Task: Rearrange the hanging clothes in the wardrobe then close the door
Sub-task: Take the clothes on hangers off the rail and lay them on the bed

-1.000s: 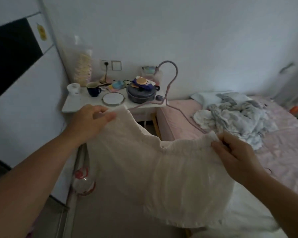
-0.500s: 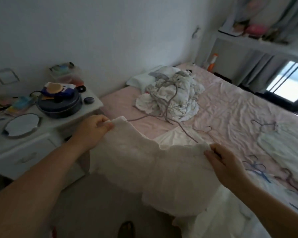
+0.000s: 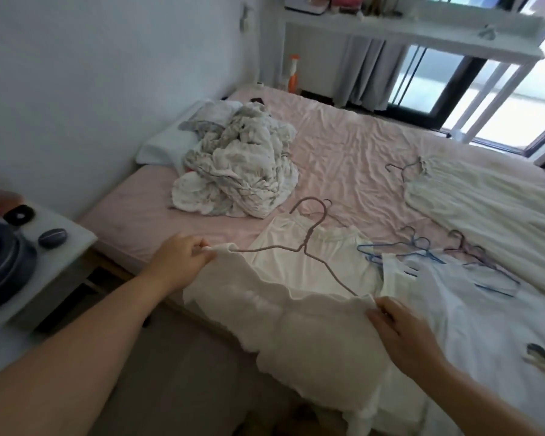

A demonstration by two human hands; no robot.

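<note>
White ruffled top [image 3: 296, 319] on pink hanger [image 3: 309, 243]; both hands pinching shoulders

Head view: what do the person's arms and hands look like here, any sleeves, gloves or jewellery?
Both forearms are bare up to the frame edge, with no sleeves in view. The left hand and right hand wear no gloves, and no rings, watch or bracelet show on the visible sides.

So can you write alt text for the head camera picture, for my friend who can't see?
Two hands hold a white garment on a pink hanger over a pink bed: left hand and right hand each pinch a shoulder. More white clothes on hangers and a crumpled pile lie on the bed.
</note>
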